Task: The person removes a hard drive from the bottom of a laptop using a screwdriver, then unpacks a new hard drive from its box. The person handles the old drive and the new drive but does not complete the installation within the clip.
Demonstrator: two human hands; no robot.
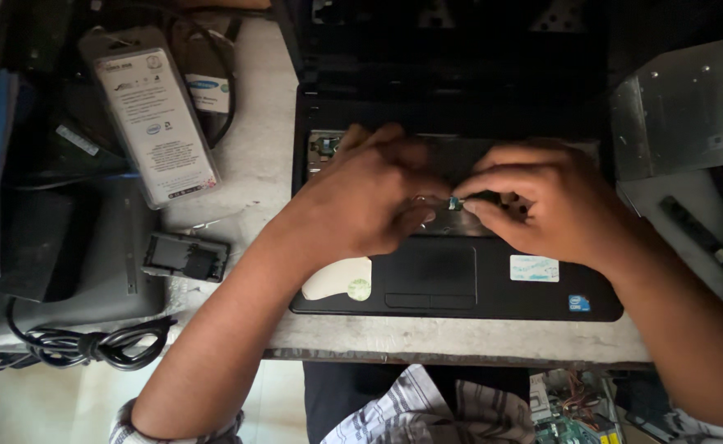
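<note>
A black laptop lies open on the table with its keyboard removed, bare metal and a circuit part showing at the upper left of the bay. My left hand and my right hand meet over the middle of the bay. Between their fingertips they pinch a small blue-tipped connector or ribbon end. The touchpad lies just below my hands.
A long grey packaged part lies at the upper left. A small black module sits left of the laptop, a coiled black cable at the table's front left. A grey metal panel stands at the right.
</note>
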